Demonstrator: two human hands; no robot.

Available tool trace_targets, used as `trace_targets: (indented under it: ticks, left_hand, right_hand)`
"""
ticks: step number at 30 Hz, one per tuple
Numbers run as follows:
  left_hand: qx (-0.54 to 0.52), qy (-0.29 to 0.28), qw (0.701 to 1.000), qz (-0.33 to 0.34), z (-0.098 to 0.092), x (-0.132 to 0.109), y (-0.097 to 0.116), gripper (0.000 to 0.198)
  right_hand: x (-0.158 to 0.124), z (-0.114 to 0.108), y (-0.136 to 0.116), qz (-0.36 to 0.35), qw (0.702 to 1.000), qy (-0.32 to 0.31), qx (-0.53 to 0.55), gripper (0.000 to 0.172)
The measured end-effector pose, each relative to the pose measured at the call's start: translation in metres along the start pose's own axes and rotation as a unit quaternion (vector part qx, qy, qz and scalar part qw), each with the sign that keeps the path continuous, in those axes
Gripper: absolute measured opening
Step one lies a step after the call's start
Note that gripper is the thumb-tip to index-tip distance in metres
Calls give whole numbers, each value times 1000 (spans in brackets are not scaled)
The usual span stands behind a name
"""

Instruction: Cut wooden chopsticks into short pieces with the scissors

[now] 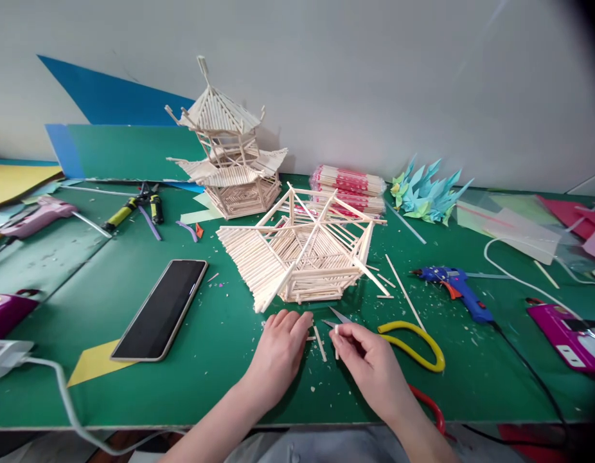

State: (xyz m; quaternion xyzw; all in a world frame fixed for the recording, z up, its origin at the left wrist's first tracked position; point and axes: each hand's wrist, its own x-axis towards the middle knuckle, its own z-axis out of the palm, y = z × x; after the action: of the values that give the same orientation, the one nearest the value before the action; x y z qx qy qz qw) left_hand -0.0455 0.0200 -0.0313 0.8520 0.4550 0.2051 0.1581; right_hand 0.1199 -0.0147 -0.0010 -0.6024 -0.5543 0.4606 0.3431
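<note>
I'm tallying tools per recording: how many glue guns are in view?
2: a pink glue gun at the left of the green table, and a blue glue gun beyond the right hand, to its right. Neither is hidden.

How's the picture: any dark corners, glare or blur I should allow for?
Head view: upper right corner black, pale streak on the wall, soft shadow just right of the tower; also head view, frame reasonably sharp, no glare over it.
</note>
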Motion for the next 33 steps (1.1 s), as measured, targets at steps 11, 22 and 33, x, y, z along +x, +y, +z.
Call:
trace_targets:
  ticks: [11,22,33]
  left_hand:
    - [-69,113,991,-5,-13,-16,16,13]
    - [-175,98,978,-56,9,-37,39,10]
    - [-155,210,965,21,15,-11,31,18]
  right_hand:
    - [0,-1,11,18,997,-16,74,28]
    - [-10,16,5,-32,997,-40,62,31]
    - [11,-71,39,7,936,197,-291,22]
